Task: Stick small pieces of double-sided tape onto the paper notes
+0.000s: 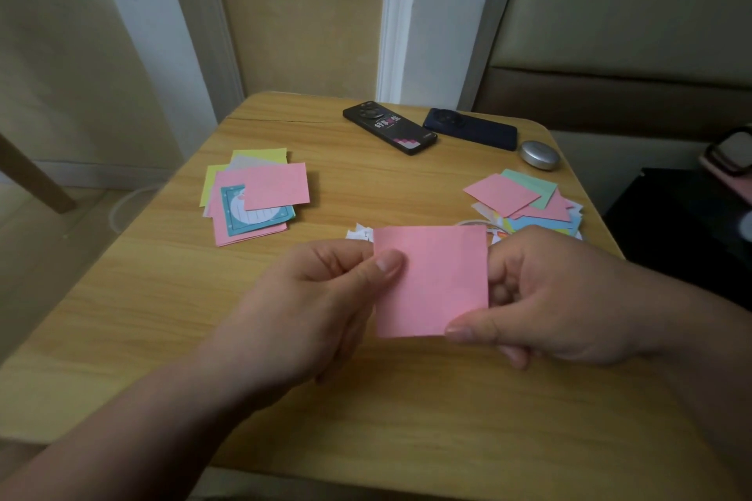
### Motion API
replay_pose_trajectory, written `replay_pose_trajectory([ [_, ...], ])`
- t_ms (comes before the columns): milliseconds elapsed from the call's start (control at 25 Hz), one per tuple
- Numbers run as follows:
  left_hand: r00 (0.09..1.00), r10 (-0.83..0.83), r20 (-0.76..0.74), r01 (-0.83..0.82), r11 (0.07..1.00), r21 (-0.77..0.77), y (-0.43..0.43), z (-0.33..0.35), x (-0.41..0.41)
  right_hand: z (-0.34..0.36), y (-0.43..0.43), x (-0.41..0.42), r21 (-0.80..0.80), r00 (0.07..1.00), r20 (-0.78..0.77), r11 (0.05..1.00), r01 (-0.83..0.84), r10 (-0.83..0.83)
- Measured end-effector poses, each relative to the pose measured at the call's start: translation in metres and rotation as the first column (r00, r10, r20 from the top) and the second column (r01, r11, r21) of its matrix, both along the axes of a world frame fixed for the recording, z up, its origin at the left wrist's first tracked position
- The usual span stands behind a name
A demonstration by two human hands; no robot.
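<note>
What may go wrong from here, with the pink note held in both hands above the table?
1. The left hand and the right hand both pinch the pink note, so neither is free for the next step; releasing one side may let it sag or slip.
2. The pile of notes on the right lies near the table edge; the right forearm might sweep some off.

One wide-angle view, worn on the head, faces forward and steeply down across the wooden tabletop (142,338) toward the wall (301,12) behind it. Nearest the lens, mid-frame, sit the left hand (313,297), right hand (569,297) and the pink note (431,281) they pinch.
</note>
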State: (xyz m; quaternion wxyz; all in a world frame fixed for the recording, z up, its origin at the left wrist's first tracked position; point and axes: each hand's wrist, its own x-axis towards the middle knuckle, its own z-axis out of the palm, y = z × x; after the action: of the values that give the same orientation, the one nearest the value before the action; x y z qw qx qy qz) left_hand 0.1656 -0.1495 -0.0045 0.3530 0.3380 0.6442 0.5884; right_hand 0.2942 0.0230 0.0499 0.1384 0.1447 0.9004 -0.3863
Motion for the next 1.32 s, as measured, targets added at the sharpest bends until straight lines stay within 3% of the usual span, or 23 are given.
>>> replay_pose_trajectory([
  [80,0.999,-0.045,0.004,0.045,0.999,0.015,-0.003,0.000,-0.003,-0.005,0.003,0.000,0.189,0.998,-0.045,0.980,0.057,-0.049],
  [160,0.969,-0.118,0.216,0.092,0.988,0.127,-0.002,0.002,-0.001,-0.013,0.002,0.000,0.294,0.973,-0.189,0.937,0.187,-0.135],
  [240,0.915,-0.116,0.385,0.040,0.979,0.201,0.002,0.000,0.001,-0.021,0.001,-0.003,0.257,0.916,-0.341,0.916,0.308,-0.212],
  [280,0.920,-0.059,0.387,-0.014,0.983,0.184,0.003,-0.002,0.002,-0.023,0.004,-0.003,0.146,0.880,-0.388,0.924,0.353,-0.274],
  [320,0.948,0.022,0.318,-0.070,0.988,0.139,0.004,-0.003,0.003,-0.022,0.007,-0.004,-0.072,0.841,-0.388,0.922,0.380,-0.377],
  [400,0.982,0.127,0.139,-0.137,0.989,0.063,0.005,-0.001,0.004,-0.018,0.008,-0.004,-0.537,0.804,-0.235,0.763,0.361,-0.546],
  [440,0.985,0.153,0.081,-0.156,0.987,0.036,0.005,0.000,0.003,-0.017,0.007,-0.004,-0.618,0.823,-0.178,0.712,0.333,-0.539],
  [480,0.984,0.174,0.046,-0.176,0.984,0.023,0.005,0.001,0.003,-0.016,0.006,-0.003,-0.548,0.863,-0.174,0.775,0.315,-0.474],
  [560,0.976,0.217,0.004,-0.217,0.976,0.000,0.005,0.003,0.002,-0.016,0.001,-0.001,-0.211,0.930,-0.194,0.939,0.271,-0.312],
  [640,0.973,0.229,-0.001,-0.229,0.973,-0.025,0.005,0.007,0.000,-0.013,-0.003,-0.001,-0.074,0.932,-0.225,0.959,0.273,-0.283],
  [760,0.970,0.242,0.000,-0.242,0.969,-0.054,0.001,0.013,-0.007,-0.010,-0.009,-0.001,-0.116,0.915,-0.248,0.947,0.299,-0.319],
  [880,0.970,0.186,-0.158,-0.212,0.963,-0.167,-0.007,0.019,-0.015,-0.016,-0.009,-0.004,-0.251,0.881,-0.260,0.909,0.334,-0.395],
  [1000,0.910,0.280,-0.306,-0.360,0.899,-0.248,-0.020,0.017,-0.036,-0.025,0.001,-0.007,-0.319,0.814,-0.287,0.851,0.417,-0.506],
  [1040,0.888,0.365,-0.281,-0.430,0.875,-0.224,-0.024,0.015,-0.044,-0.026,0.001,-0.008,-0.333,0.825,-0.261,0.849,0.410,-0.501],
  [1160,0.816,0.579,-0.001,-0.577,0.813,-0.071,-0.032,0.016,-0.062,-0.028,-0.019,-0.022,-0.340,0.927,-0.158,0.900,0.272,-0.339],
  [1240,0.750,0.660,0.040,-0.660,0.751,-0.018,-0.034,0.017,-0.073,-0.031,-0.035,-0.045,-0.306,0.949,-0.167,0.929,0.207,-0.266],
  [1320,0.694,0.718,0.054,-0.720,0.693,0.033,-0.037,0.017,-0.086,-0.036,-0.047,-0.075,-0.378,0.928,-0.209,0.901,0.215,-0.309],
])
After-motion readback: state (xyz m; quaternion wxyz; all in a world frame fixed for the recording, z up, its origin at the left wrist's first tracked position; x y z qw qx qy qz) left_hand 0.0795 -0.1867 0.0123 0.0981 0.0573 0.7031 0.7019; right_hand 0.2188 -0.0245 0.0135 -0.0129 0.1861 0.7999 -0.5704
